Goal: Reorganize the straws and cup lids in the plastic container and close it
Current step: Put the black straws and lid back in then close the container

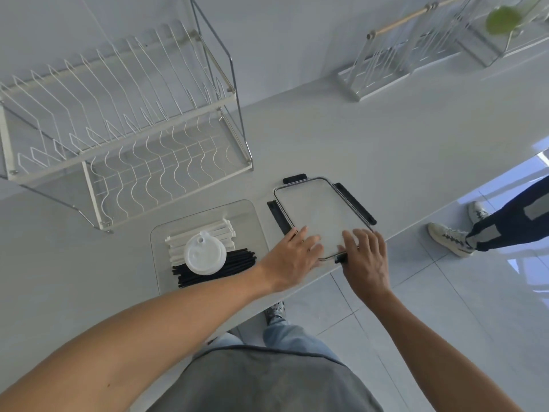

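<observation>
A clear plastic container (256, 217) stands open on the grey counter. Inside lie white straws (208, 233) at the far side and black straws (237, 263) at the near side, with a stack of white cup lids (205, 257) on top of them. Just right of it lies the clear container lid (318, 209), flat, with black latches folded out along its edges. My left hand (292, 257) grips the lid's near left corner, fingers spread on top. My right hand (367, 260) holds the near right corner, beside a black latch.
A white wire dish rack (118, 129) stands behind the container on the left. A wire holder with a wooden handle (386, 63) stands at the back right. The counter edge (416, 221) runs just right of the lid. Another person's legs (505, 221) are on the floor beyond.
</observation>
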